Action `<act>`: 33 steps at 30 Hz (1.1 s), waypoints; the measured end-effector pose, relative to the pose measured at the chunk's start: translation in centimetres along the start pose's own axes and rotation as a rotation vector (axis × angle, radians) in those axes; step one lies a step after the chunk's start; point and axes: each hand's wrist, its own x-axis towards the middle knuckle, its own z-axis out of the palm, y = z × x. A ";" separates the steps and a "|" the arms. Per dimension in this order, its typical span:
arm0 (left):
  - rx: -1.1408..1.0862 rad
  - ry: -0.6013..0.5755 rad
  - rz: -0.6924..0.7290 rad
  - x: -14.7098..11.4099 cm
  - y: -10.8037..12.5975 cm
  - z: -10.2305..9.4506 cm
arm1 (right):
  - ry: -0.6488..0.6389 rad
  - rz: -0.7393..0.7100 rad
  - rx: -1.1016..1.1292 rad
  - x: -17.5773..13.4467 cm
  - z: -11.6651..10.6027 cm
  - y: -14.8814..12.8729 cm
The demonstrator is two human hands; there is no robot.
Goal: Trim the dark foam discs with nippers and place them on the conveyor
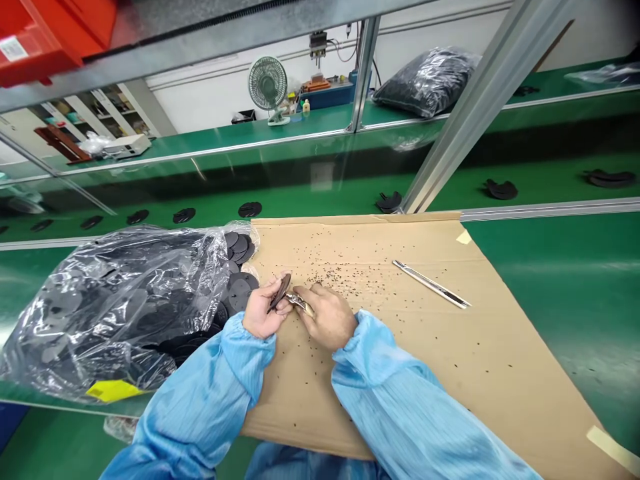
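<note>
Over the brown cardboard sheet (430, 360), my left hand (263, 313) grips a round black disc (280, 292), tilted up on its edge. My right hand (325, 315) is closed around small metal nippers (299, 303), whose jaws meet the edge of the disc. Many tiny black scraps (335, 273) lie scattered on the cardboard beyond my hands. To the left, a clear plastic bag (135, 287) lies on its side, full of black discs, and several loose discs (241, 248) spill from its mouth.
A utility knife (431, 285) lies on the cardboard at right. Behind, black parts (184, 215) sit spaced along a green conveyor belt (320, 200). A metal post (480, 100) rises at the back right. A red bin (55, 40) hangs over the upper left. A fan (268, 87) stands farther back.
</note>
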 end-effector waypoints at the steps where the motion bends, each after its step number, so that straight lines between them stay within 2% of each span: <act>1: 0.000 -0.001 -0.004 0.0 0.0 0.1 | -0.007 0.005 -0.001 0.0 -0.1 0.0; 13: 0.085 -0.001 0.045 -0.1 -0.2 0.0 | -0.106 0.033 0.016 0.0 -0.7 -0.2; 19: 0.026 -0.039 0.020 0.0 -0.2 0.0 | -0.180 0.060 0.130 0.2 -1.3 -0.4; 24: 0.052 -0.026 0.027 0.0 -0.1 0.0 | -0.199 0.057 0.158 0.3 -1.5 -0.4; 33: 0.112 0.006 0.039 0.1 -0.3 0.0 | -0.234 0.056 0.058 0.4 -1.5 -0.3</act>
